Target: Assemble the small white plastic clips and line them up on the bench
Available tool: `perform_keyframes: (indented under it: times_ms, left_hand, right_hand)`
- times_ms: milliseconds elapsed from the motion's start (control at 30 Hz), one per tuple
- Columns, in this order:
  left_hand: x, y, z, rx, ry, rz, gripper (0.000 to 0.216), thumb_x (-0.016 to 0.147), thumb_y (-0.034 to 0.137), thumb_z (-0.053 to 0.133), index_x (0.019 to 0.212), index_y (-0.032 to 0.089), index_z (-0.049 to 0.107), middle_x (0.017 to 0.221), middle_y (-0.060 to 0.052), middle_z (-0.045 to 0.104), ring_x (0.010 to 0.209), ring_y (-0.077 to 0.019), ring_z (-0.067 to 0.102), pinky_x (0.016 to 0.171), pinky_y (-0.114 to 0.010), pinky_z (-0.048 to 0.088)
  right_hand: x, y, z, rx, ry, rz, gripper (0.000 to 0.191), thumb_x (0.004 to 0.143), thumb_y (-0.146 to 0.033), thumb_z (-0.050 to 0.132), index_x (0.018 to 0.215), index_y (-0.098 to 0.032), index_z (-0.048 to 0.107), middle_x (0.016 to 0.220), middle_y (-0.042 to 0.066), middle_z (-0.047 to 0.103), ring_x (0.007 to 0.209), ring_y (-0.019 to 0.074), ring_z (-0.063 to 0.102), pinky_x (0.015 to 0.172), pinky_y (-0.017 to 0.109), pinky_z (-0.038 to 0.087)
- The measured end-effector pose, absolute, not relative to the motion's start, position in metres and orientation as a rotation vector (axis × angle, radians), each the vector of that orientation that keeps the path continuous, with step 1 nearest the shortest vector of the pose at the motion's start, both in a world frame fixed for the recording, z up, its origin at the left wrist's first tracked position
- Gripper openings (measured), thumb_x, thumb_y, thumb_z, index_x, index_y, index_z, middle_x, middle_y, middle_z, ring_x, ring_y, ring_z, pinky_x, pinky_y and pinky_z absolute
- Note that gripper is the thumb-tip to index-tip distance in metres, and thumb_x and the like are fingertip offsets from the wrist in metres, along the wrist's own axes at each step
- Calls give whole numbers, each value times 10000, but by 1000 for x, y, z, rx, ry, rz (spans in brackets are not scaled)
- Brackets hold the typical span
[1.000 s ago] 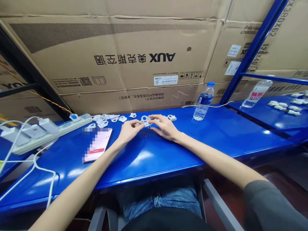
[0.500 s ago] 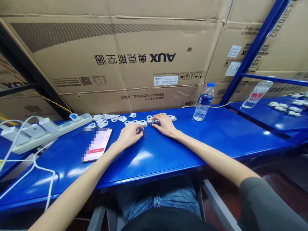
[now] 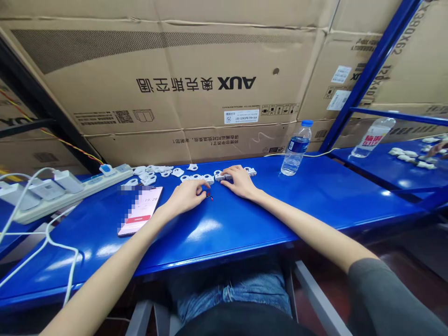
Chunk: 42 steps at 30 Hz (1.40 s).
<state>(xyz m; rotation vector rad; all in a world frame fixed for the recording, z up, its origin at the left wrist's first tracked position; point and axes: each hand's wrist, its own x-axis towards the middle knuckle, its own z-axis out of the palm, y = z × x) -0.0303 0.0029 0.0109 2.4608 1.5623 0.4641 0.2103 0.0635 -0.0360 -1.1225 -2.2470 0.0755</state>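
My left hand (image 3: 189,193) rests low on the blue table, thumb and index finger curved with a gap between them. Just beside those fingertips lie tiny red-and-black parts (image 3: 210,196), too small to name. A row of white plastic pieces with ring-shaped ends (image 3: 208,178) runs behind my left hand and on under my right. My right hand (image 3: 238,182) is closed over this row, fingers on top and thumb at the near side of a white ring-ended piece (image 3: 217,174). Its fingers partly hide the pieces beneath.
More loose white pieces (image 3: 149,172) lie at the back left. A phone (image 3: 142,212) is left of my left forearm, near a power strip (image 3: 94,184) with white cables. A water bottle (image 3: 297,148) stands at right. Another person's hand (image 3: 437,148) reaches toward white pieces at far right.
My left thumb and index finger have moved slightly away from the tiny red-and-black parts. My right hand has stayed put. Another person's hand has appeared at the far right.
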Motion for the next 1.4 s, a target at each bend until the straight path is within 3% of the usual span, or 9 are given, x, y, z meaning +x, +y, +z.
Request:
perform_keyframes:
  times_ms: [133, 433, 567, 700, 1000, 1200, 1400]
  left_hand:
    - [-32, 4, 8, 2498, 1426, 463, 355, 895, 241, 516, 1151, 242, 762, 693, 4, 638, 658, -191, 574, 657, -305, 389]
    - [-34, 5, 9, 2530, 1438, 406, 268, 915, 258, 546, 1017, 257, 793, 778, -18, 687, 710, -198, 592, 671, -295, 384]
    - [-37, 6, 10, 2540, 1455, 409, 225, 920, 274, 566, 988, 246, 779, 741, -11, 659, 681, -192, 572, 655, -293, 372]
    - [-40, 9, 8, 2589, 1448, 421, 210, 907, 257, 559, 963, 233, 760, 793, -28, 659, 754, -206, 598, 683, -298, 403]
    - [-41, 8, 12, 2535, 1479, 803, 164, 903, 294, 568, 959, 211, 697, 1026, -65, 671, 884, -220, 655, 834, -355, 510]
    - [-36, 7, 20, 2415, 1530, 1034, 142, 869, 332, 595, 902, 209, 658, 954, -43, 725, 857, -204, 663, 818, -324, 512]
    - [-31, 4, 25, 2248, 1546, 1193, 151, 854, 352, 622, 903, 209, 633, 873, -14, 735, 786, -175, 653, 808, -301, 524]
  right_hand:
    - [210, 61, -35, -1103, -2241, 62, 289, 967, -347, 720, 1216, -203, 743, 1311, 92, 735, 1251, 297, 585, 1106, 464, 457]
    - [204, 51, -32, -993, -2292, -39, 356, 995, -364, 668, 1316, -214, 700, 1405, 100, 676, 1299, 296, 550, 1161, 498, 417]
    - [194, 50, -32, -949, -2374, -98, 348, 1009, -383, 655, 1297, -196, 708, 1415, 122, 664, 1316, 308, 535, 1228, 555, 325]
    - [182, 53, -33, -972, -2384, -78, 357, 1003, -407, 670, 1261, -167, 730, 1424, 137, 660, 1321, 322, 532, 1220, 571, 334]
    - [178, 59, -35, -903, -2355, -26, 291, 996, -397, 704, 1184, -178, 745, 1370, 119, 695, 1283, 293, 575, 1174, 516, 396]
    - [179, 55, -31, -818, -2281, 95, 280, 989, -379, 724, 1196, -191, 744, 1329, 93, 722, 1249, 254, 597, 1124, 430, 450]
    - [180, 53, -29, -875, -2258, 157, 273, 1000, -357, 707, 1244, -241, 740, 1340, 77, 704, 1269, 246, 585, 1148, 433, 446]
